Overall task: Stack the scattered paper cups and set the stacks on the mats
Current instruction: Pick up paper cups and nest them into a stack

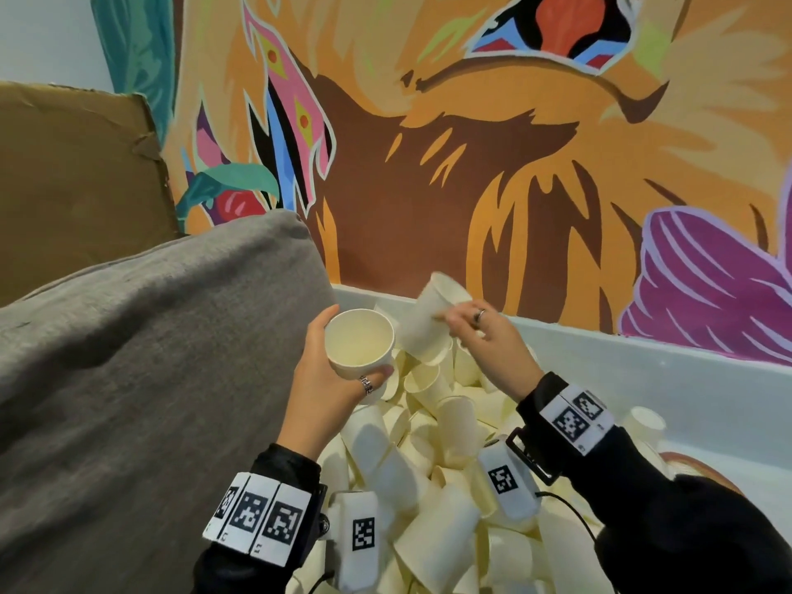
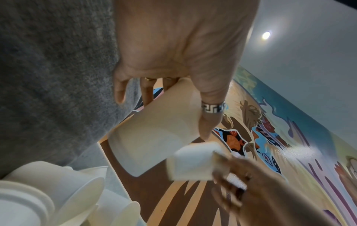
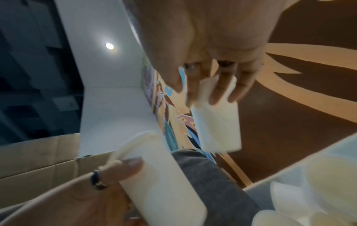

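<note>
Left hand (image 1: 325, 379) grasps upright cup (image 1: 359, 341), mouth up, above heap of loose cups (image 1: 433, 486) in white bin (image 1: 643, 379); right hand (image 1: 493, 345) pinches second cup (image 1: 433, 315), tilted, base toward upright cup's rim, just beside it; grey cushion (image 1: 150, 358) left of bin; painted mural (image 1: 471, 165) behind.

sleeves (image 1: 668, 520): black | wristbands (image 1: 261, 517): white, black square codes | ring (image 1: 366, 384): silver, patterned
</note>
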A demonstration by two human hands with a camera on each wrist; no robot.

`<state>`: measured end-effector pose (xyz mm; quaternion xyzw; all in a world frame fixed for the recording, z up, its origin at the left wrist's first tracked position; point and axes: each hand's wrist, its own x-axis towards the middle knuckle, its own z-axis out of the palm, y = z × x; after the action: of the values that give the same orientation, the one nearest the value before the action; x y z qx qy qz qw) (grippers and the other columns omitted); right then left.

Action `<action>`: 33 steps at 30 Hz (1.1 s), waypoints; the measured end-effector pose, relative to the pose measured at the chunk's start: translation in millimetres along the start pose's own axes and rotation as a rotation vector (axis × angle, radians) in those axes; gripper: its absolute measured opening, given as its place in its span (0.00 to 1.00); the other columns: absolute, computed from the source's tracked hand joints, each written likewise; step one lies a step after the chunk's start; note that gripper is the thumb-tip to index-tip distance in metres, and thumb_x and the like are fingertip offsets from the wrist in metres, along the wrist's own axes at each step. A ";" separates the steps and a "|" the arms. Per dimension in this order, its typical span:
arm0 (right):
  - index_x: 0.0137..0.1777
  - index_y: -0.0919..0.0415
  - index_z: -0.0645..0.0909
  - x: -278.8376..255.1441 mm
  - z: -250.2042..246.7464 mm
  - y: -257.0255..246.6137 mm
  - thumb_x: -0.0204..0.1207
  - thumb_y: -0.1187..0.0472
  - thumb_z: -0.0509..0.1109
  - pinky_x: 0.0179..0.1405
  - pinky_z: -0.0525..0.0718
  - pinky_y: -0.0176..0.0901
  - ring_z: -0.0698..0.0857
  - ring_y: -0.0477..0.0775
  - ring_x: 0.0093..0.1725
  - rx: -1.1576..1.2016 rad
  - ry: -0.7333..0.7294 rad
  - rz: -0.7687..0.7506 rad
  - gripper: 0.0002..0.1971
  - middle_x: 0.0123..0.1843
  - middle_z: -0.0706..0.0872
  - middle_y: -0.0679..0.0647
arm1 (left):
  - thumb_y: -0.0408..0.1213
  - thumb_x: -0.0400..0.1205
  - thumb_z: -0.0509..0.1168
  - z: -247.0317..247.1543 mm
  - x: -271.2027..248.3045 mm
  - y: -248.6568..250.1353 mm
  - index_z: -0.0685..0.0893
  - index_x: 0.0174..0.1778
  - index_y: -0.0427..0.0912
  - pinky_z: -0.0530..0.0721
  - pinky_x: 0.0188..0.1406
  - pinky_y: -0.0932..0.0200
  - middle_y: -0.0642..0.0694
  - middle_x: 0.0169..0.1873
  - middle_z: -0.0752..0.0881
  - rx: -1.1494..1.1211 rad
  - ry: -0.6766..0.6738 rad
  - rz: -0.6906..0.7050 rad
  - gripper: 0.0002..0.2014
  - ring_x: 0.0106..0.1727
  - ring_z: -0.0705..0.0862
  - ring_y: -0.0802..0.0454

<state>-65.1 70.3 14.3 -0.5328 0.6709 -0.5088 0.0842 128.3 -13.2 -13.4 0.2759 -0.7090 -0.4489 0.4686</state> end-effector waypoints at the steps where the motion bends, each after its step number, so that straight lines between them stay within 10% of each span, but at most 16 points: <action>1: 0.48 0.55 0.85 -3.8 -1.7 -11.2 0.82 0.56 0.61 0.48 0.77 0.35 0.79 0.40 0.46 0.047 0.078 -0.077 0.10 0.49 0.79 0.47 | 0.35 0.66 0.81 0.3 -0.4 0.4 0.65 0.70 0.57 0.76 0.54 0.66 0.62 0.57 0.75 0.025 -0.009 0.003 0.42 0.61 0.76 0.57; 6: 0.42 0.53 0.84 -23.5 -0.5 -50.0 0.79 0.53 0.59 0.56 0.77 0.38 0.80 0.49 0.53 0.176 0.195 -0.360 0.13 0.47 0.80 0.46 | 0.34 0.66 0.80 0.9 -3.9 9.3 0.67 0.65 0.62 0.76 0.45 0.71 0.62 0.55 0.77 0.124 -0.095 0.017 0.38 0.56 0.78 0.60; 13: 0.35 0.58 0.79 -32.2 19.7 -51.4 0.81 0.44 0.54 0.50 0.69 0.40 0.73 0.44 0.46 -0.009 -0.009 -0.471 0.22 0.41 0.78 0.41 | 0.34 0.65 0.80 -1.4 -8.3 24.7 0.68 0.66 0.66 0.77 0.39 0.81 0.67 0.51 0.82 0.089 -0.113 0.041 0.40 0.53 0.81 0.72; 17: 0.30 0.39 0.71 -33.5 27.9 -50.0 0.77 0.30 0.42 0.51 0.67 0.48 0.69 0.40 0.45 -0.044 -0.141 -0.392 0.24 0.37 0.77 0.37 | 0.38 0.61 0.81 -5.6 -8.2 27.9 0.62 0.68 0.73 0.78 0.52 0.73 0.77 0.51 0.79 0.058 -0.102 0.036 0.47 0.55 0.79 0.76; 23: 0.21 0.54 0.75 -24.7 27.8 -43.5 0.81 0.40 0.45 0.61 0.71 0.44 0.82 0.46 0.51 0.192 -0.171 -0.217 0.32 0.43 0.89 0.46 | 0.31 0.65 0.80 -18.1 -9.7 26.7 0.68 0.69 0.70 0.83 0.49 0.68 0.59 0.54 0.84 0.098 -0.105 0.068 0.44 0.53 0.83 0.65; 27: 0.25 0.58 0.76 -6.7 40.3 -24.3 0.86 0.50 0.50 0.49 0.76 0.40 0.83 0.43 0.42 0.297 0.003 -0.054 0.29 0.47 0.89 0.50 | 0.31 0.66 0.79 -30.0 -5.5 22.3 0.71 0.61 0.71 0.81 0.45 0.73 0.62 0.55 0.82 0.078 -0.018 0.062 0.38 0.53 0.81 0.65; 33: 0.29 0.56 0.81 11.5 81.3 9.8 0.84 0.50 0.58 0.27 0.75 0.40 0.73 0.46 0.22 -0.113 -0.405 0.076 0.22 0.29 0.76 0.56 | 0.33 0.67 0.79 -48.0 3.4 15.6 0.69 0.66 0.62 0.80 0.50 0.65 0.65 0.54 0.79 0.077 0.059 0.037 0.37 0.55 0.80 0.63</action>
<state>-22.7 12.1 -26.4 -0.6023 0.6874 -0.3495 0.2062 171.2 -27.2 9.6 0.2936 -0.7166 -0.4043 0.4866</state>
